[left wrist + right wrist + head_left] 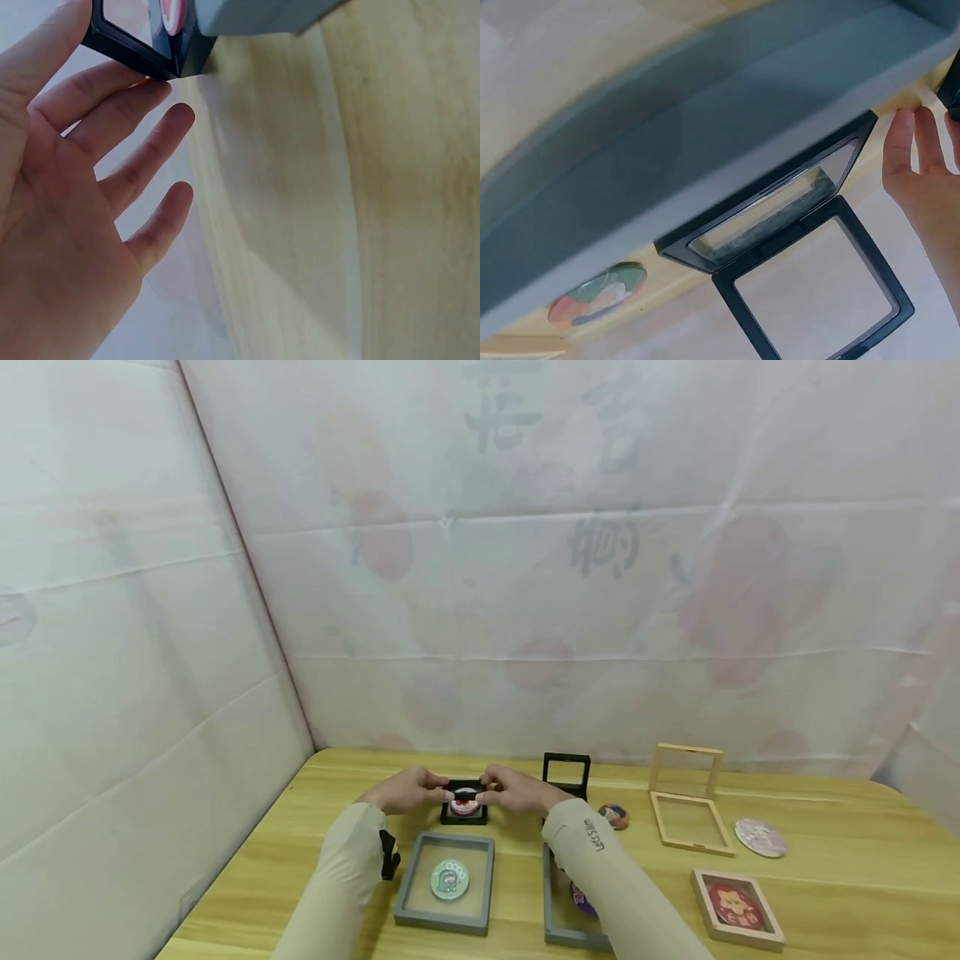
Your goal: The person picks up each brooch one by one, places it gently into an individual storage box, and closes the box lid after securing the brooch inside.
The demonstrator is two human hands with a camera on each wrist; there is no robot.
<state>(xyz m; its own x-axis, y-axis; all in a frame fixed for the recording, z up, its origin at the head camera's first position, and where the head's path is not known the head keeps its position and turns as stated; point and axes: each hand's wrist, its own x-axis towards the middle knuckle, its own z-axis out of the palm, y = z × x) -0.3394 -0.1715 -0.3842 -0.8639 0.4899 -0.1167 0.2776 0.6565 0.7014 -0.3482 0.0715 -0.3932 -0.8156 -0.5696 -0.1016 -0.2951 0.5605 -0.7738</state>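
Observation:
A small black hinged display frame (pixel 465 820) lies at the back of the table, its lid tilted up over a round pink and white badge (pixel 464 807). My left hand (pixel 407 789) pinches the lid's left side between thumb and fingers. In the left wrist view, the left hand (pixel 67 187) has its lower fingers loosely spread below the black lid edge (pixel 127 46). On the right side of the lid, my right hand (pixel 519 791) holds it with thumb and fingers. The right wrist view catches the right hand (pixel 926 176) only partly, at a black edge.
Nearest me are a grey frame (pixel 444 923) with a green badge (pixel 450 880) and another grey frame (pixel 551 910), partly under my right sleeve. Rightward stand an open black frame (pixel 566 757), a colourful badge (pixel 615 817), an open wooden frame (pixel 693 846), a pale badge (pixel 761 837) and a framed red badge (pixel 735 907).

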